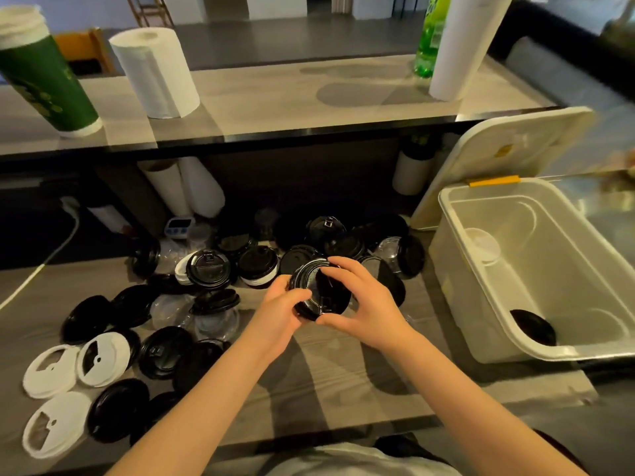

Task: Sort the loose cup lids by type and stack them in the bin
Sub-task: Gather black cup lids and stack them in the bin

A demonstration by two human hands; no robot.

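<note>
**Status:** early stage. The bin (460,304) holds two items only. One black lid (532,327) lies at the near end of its floor. One pale lid (482,244) sits against the far-left corner, type not confirmable. The bulk of the stock is unsorted: loose lids (208,269) are spread over the counter (343,379) L of centre, w/ black, white and clear types mixed and many overlapping.

**Hands:** L hand (281,310) and R hand (360,304) are both curled round a small black lid stack (321,290), held over the counter at the pile's near-R edge. Fingers grip its rim from opposite sides. Judged step: nesting black lids prior to transfer.

**Remaining:** the other black lids, white lids (103,362) and clear lids (171,309).

**Clearance:**
- The bin is open-topped and near, to the R of the hands. Its L wall stands between the hands and the bin floor, so the stack must pass over the rim.
- The bin cover (508,152) leans behind the bin, apart from that path.
- The upper shelf edge (275,132) overhangs the rear of the pile, so headroom is reduced there.
- Bare counter lies between pile and bin.
- The cable (51,255) is at far L, well apart.
</note>
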